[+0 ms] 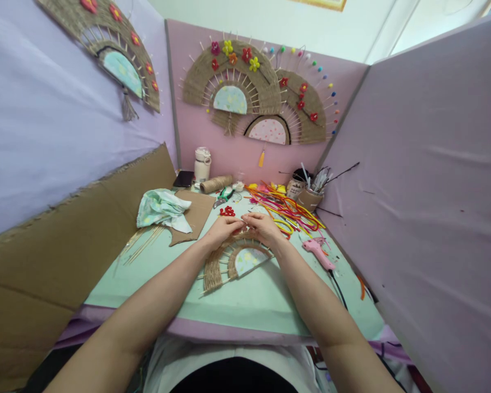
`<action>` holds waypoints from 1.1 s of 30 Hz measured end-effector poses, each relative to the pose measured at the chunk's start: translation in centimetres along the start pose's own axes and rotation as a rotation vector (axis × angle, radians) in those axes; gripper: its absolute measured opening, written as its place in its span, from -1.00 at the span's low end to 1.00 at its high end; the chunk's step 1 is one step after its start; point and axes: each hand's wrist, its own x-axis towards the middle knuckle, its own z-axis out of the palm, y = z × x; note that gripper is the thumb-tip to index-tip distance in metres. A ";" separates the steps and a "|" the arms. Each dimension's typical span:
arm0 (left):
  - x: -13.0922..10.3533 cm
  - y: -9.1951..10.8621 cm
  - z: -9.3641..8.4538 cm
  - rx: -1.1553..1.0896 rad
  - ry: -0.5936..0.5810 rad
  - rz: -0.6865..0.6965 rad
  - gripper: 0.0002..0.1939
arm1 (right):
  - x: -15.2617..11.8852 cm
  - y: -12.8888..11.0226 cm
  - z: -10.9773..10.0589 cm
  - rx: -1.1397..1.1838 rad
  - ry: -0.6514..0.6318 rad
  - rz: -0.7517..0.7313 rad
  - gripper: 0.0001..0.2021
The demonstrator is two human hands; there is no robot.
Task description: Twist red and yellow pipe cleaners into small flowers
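A twine-wrapped fan (213, 271) with thin sticks and a pale floral half-circle lies on the green tabletop. Above its upper edge, my left hand (225, 229) and my right hand (262, 226) come together, fingertips pinched and nearly touching. Whatever sits between the fingertips is too small to make out. A bit of red shows under the fingers, partly covered by them. Just beyond my left hand is a small pile of shiny red pieces (227, 211). Long red, orange and yellow fuzzy stems (297, 210) spread out behind my right hand.
To the right lies a pink glue gun (319, 254) with a black cord. Floral cloth (159, 206), cardboard (198, 213) and thin sticks are at left. Green-handled pliers (224, 197), a twine roll (216, 184), a bottle (202, 165) and a holder of sticks (310, 199) stand farther back.
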 end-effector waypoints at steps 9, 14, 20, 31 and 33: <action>0.1 -0.3 -0.2 0.016 -0.011 -0.013 -0.62 | -0.1 -0.1 0.3 0.019 0.055 0.000 -0.71; 0.1 -0.2 -0.1 -0.107 -0.001 -0.004 -0.65 | -0.2 -0.2 0.3 0.007 0.042 -0.006 -0.73; 0.0 -0.1 0.3 -0.357 0.029 -0.070 -0.69 | 0.0 0.5 0.3 0.024 0.008 -0.004 -0.71; 0.1 0.1 -0.1 -0.577 0.005 -0.233 -0.78 | 0.6 1.1 -0.1 -0.024 0.002 -0.117 -0.68; 0.1 0.2 -0.1 -0.552 0.006 -0.230 -0.78 | 0.7 1.1 -0.3 -0.062 0.032 -0.178 -0.69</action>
